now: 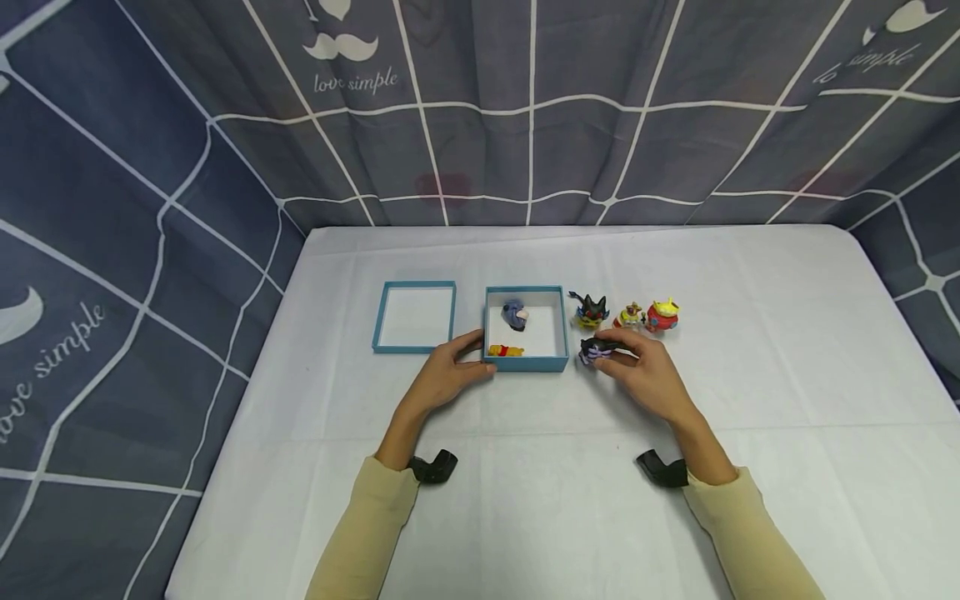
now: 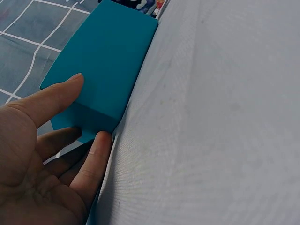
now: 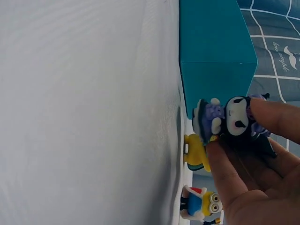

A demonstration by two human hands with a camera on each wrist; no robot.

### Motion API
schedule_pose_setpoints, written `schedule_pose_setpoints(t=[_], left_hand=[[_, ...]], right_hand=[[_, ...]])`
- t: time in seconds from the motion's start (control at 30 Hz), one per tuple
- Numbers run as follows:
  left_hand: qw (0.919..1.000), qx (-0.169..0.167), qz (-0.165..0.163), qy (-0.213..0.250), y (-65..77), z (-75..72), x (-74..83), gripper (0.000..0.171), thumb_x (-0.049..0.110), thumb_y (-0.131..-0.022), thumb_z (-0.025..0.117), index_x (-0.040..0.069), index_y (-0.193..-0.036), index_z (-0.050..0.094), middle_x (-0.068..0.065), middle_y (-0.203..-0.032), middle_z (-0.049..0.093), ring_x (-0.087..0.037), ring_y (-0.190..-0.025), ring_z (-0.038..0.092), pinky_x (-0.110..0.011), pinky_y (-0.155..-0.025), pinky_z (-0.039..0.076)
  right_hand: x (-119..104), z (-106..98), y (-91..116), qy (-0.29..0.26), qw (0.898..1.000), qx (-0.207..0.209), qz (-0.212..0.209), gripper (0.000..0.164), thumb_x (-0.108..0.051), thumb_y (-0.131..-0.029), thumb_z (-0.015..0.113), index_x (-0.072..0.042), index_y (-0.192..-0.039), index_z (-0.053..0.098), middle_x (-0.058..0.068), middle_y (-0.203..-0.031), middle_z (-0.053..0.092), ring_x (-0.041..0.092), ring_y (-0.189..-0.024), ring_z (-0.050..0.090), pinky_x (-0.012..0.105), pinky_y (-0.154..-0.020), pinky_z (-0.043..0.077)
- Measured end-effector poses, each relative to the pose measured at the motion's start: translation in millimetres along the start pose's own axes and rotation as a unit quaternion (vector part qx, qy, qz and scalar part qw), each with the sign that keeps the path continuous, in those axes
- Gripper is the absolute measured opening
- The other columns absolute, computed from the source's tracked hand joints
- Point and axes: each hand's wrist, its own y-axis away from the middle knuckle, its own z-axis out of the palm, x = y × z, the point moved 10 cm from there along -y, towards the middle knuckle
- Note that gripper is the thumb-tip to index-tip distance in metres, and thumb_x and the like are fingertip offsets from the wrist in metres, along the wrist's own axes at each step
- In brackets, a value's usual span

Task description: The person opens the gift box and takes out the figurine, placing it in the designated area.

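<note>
An open teal box [image 1: 528, 364] with a white inside stands in the middle of the table. My left hand [image 1: 444, 377] holds its near left corner, thumb on the front face and fingers along the left side. Inside lie a blue-grey donkey figurine [image 1: 514, 315] and a yellow bear figurine [image 1: 506, 351] in red. To the right of the box, my right hand [image 1: 647, 373] pinches a black and purple figurine [image 3: 236, 116] with a white face between thumb and fingers. It is held tilted sideways, close to the box wall.
Left of the box lies its teal-rimmed lid [image 1: 377, 320]. Behind my right hand stand a black-eared figurine [image 1: 592, 310], a minion figurine [image 1: 630, 316] and a red figurine [image 1: 662, 317] with a yellow top. A grey checked curtain [image 1: 480, 158] hangs along the white table's [image 1: 540, 483] far edge.
</note>
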Motion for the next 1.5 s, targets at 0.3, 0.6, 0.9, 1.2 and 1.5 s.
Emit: schedule_pose_setpoints(t=[0.3,0.6,0.9,1.2,1.5], left_hand=[[1.0,-0.002,0.003,0.005,0.1,-0.6,1.6,0.071,0.017,-0.087,0.078,0.004,-0.148,0.044,-0.012,-0.141,0.052,-0.024,-0.115,0.063,-0.037,-0.1,0.046],[1.0,-0.001,-0.001,-0.004,-0.4,-1.1,2.6,0.071,0.019,-0.086,0.078,0.005,-0.148,0.045,-0.012,-0.141,0.053,-0.024,-0.114,0.063,-0.038,-0.101,0.045],[0.9999,-0.005,0.009,-0.005,0.7,-0.8,6.4,0.071,0.019,-0.087,0.077,0.002,-0.148,0.044,-0.015,-0.142,0.051,-0.025,-0.114,0.063,-0.041,-0.102,0.044],[0.9999,-0.008,0.008,0.008,-0.2,-0.4,5.8,0.07,0.018,-0.087,0.078,0.002,-0.147,0.044,-0.014,-0.143,0.051,-0.025,-0.114,0.063,-0.039,-0.1,0.046],[0.9999,-0.006,0.007,0.012,-1.7,-0.5,2.6,0.071,0.018,-0.086,0.078,0.003,-0.147,0.045,-0.014,-0.142,0.051,-0.026,-0.115,0.062,-0.038,-0.099,0.047]], right_hand=[[4,1,-1,0.01,1.0,-0.009,0.02,0.036,0.007,-0.086,0.071,0.011,-0.121,0.063,0.025,-0.124,0.058,0.032,-0.108,0.06,0.018,-0.087,0.049],[5,0,-4,0.035,0.999,-0.017,0.027,0.038,0.004,-0.088,0.071,0.01,-0.124,0.062,0.024,-0.128,0.058,0.033,-0.116,0.057,0.016,-0.09,0.047],[6,1,-6,0.054,0.998,-0.024,0.037,0.043,-0.002,-0.091,0.07,0.009,-0.13,0.057,0.026,-0.129,0.057,0.035,-0.117,0.056,0.019,-0.092,0.047],[8,5,-7,0.052,0.997,-0.048,0.041,0.045,-0.004,-0.095,0.065,0.008,-0.136,0.05,0.027,-0.128,0.055,0.037,-0.117,0.056,0.015,-0.09,0.044],[12,7,-6,0.047,0.996,-0.056,0.057,0.045,-0.011,-0.098,0.063,0.004,-0.137,0.05,0.024,-0.13,0.054,0.037,-0.12,0.056,0.042,-0.099,0.045]])
